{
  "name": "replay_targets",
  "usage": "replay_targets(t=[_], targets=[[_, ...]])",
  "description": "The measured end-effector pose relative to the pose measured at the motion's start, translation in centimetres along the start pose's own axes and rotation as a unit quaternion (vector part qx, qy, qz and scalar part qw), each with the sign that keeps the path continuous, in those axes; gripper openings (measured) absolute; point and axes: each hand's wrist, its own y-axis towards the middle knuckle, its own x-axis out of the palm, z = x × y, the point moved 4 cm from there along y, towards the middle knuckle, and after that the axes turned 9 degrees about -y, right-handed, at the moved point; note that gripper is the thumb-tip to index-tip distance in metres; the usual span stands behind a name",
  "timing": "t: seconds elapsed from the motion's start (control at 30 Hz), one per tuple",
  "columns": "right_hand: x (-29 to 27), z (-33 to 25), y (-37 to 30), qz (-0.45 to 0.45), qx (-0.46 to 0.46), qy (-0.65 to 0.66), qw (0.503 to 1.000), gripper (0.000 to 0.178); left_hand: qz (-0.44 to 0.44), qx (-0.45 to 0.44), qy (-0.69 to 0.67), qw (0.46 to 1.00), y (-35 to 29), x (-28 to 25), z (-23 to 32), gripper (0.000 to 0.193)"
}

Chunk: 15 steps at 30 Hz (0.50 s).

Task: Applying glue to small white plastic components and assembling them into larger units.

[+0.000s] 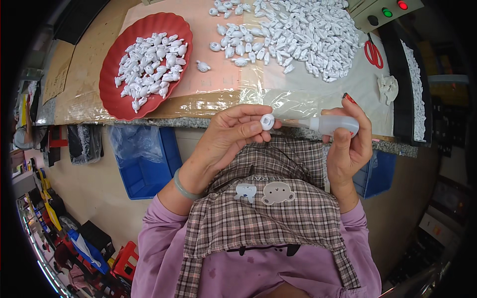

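Note:
Between the thumb and fingers of my left hand (231, 130) is a small white figurine piece (267, 121), its end with a square recess turned up toward me. My right hand (350, 149) grips a translucent squeeze bottle (338, 125) lying sideways, its thin nozzle pointing left at the piece. Whether the nozzle tip touches the piece I cannot tell. Beyond my hands, a red scalloped tray (110, 94) holds many similar white pieces. One loose piece (202, 66) lies just right of the tray, and a large heap of white pieces (313, 37) spreads over the far middle of the table.
Red-handled scissors (373, 53) and a crumpled white scrap (387, 89) lie at the table's right. Past them stands a dark narrow tray (405, 99) with white bits. A control box with lit buttons (387, 12) is at the far right. Blue bins (144, 174) sit below the table edge.

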Motion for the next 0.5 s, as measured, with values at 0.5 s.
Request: replay_targets(t=[0.5], targets=[[0.5, 1.6, 0.0, -0.012, 0.106, 0.175, 0.979, 0.04, -0.011, -0.015, -0.035, 0.999, 0.0, -0.2, -0.2, 0.032]])
